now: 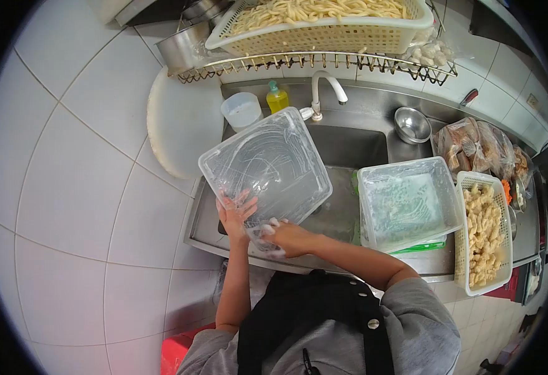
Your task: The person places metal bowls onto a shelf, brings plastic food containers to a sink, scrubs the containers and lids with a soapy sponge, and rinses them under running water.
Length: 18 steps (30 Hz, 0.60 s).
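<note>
A clear, square plastic container (267, 165), streaked with white suds, is tilted over the left part of the sink (355, 139). My left hand (237, 215) grips its near left edge, fingers pressed against the plastic. At the near corner, my right hand (289, 239) is closed and covered in foam. Something whitish and soapy shows around its fingers, but I cannot make out what it holds. A second clear container (411, 200) with soapy streaks inside rests to the right, above a green-edged item (424, 246).
A white faucet (327, 81) rises behind the basin, near a yellow soap bottle (277, 98) and a white tub (241, 111). Right of it sit a steel bowl (412, 125), bagged food (474, 145) and a basket (464, 244) of pale pieces. A rack (324, 59) hangs above.
</note>
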Motion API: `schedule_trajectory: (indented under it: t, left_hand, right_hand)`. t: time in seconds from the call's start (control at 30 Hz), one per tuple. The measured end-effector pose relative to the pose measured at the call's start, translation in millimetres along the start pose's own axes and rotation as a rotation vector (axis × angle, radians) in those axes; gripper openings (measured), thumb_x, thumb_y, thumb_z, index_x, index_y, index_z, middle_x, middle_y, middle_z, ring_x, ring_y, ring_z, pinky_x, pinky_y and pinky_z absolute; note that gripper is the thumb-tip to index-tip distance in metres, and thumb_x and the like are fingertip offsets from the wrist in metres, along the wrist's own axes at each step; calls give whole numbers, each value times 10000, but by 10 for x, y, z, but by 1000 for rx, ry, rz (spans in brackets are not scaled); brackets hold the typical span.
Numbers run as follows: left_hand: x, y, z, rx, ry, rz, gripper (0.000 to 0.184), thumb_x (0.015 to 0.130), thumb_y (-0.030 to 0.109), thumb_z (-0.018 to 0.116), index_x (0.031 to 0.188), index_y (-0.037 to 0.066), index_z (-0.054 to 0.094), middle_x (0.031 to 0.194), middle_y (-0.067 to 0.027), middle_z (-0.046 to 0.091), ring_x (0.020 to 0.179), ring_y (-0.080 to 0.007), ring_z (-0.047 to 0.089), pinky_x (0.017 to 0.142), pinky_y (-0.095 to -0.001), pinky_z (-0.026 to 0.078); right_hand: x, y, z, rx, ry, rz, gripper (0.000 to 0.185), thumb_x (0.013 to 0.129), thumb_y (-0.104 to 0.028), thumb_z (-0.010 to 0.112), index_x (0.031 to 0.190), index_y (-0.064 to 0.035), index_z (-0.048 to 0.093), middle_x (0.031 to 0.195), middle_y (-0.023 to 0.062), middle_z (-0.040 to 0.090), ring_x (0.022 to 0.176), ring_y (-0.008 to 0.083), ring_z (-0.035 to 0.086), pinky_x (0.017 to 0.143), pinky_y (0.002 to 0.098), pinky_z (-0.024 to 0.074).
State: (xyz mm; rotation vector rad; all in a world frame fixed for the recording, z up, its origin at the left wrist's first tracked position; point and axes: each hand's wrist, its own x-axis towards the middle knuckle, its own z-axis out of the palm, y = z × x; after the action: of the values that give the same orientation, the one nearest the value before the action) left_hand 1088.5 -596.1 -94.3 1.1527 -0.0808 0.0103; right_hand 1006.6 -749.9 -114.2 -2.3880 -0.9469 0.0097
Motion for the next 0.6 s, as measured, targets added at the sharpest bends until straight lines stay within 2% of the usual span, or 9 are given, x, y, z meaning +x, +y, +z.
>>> schedule_trajectory:
  t: [0.03,0.1,0.17,0.23,0.37,0.43,0.53,0.57,0.6]
  left_hand:
    - [-4,-30,-8,-27,11,-11,593,971,440,444,1407,86,252,1099,-238,608,822,-303,685,612,-335,581]
    - [7,-59,-62,-47,27,-31,598,970,439,447,1408,81,253,1106,-240,606,817,-303,685,609,-337,583]
    - [57,1,-126,-66,40,-47,604,968,438,450,1409,76,254,1113,-242,604,812,-303,685,606,-339,585]
    - [97,143,-167,39,4,-17,663,959,460,450,1426,41,235,1172,-263,571,813,-345,682,572,-340,594]
    - [139,417,-147,188,-79,-80,696,945,480,470,1444,65,219,1229,-245,549,927,-354,658,655,-364,589]
    - [111,419,-158,-385,-237,-154,666,945,470,480,1453,129,216,1329,-210,481,1090,-323,589,798,-433,554]
    - [-122,291,-96,-586,-297,-209,672,952,430,488,1475,158,165,1405,-191,402,1196,-320,507,859,-455,515]
    - [-203,118,-72,-584,-296,-209,672,952,430,488,1475,158,165,1405,-191,402,1196,-320,507,859,-455,515]
    - [-274,-176,-60,-199,-261,-163,621,960,401,473,1452,143,194,1361,-203,443,1158,-320,533,830,-444,524]
  right_hand:
    - [-48,47,86,0,-3,1,362,817,-269,622,1144,-116,606,1207,149,495,1094,352,453,941,460,402]
    - [-136,192,260,-244,136,68,316,815,-205,603,1120,-122,603,1159,139,520,1060,348,500,866,450,444]
    - [-222,439,36,-391,55,242,274,803,-161,585,1075,-135,602,1067,112,552,1041,337,535,798,442,464]
    - [-375,830,-85,-444,199,405,252,788,-144,592,1039,-169,599,973,91,565,1017,327,565,781,435,462]
    - [-497,952,-98,-429,174,328,298,776,-138,604,1067,-201,588,951,102,569,961,326,589,760,439,479]
    - [-445,713,-34,-354,272,302,354,768,-117,613,1105,-218,568,953,111,572,920,339,602,735,446,497]
    - [-242,533,128,-195,369,328,360,773,-111,608,1124,-173,555,967,136,581,901,363,599,725,459,507]
    - [-140,449,164,-193,370,328,360,773,-111,608,1124,-173,555,967,136,581,901,363,599,725,459,507]
    - [-36,295,148,-141,414,350,355,773,-112,607,1122,-138,551,970,153,584,886,370,599,725,460,505]
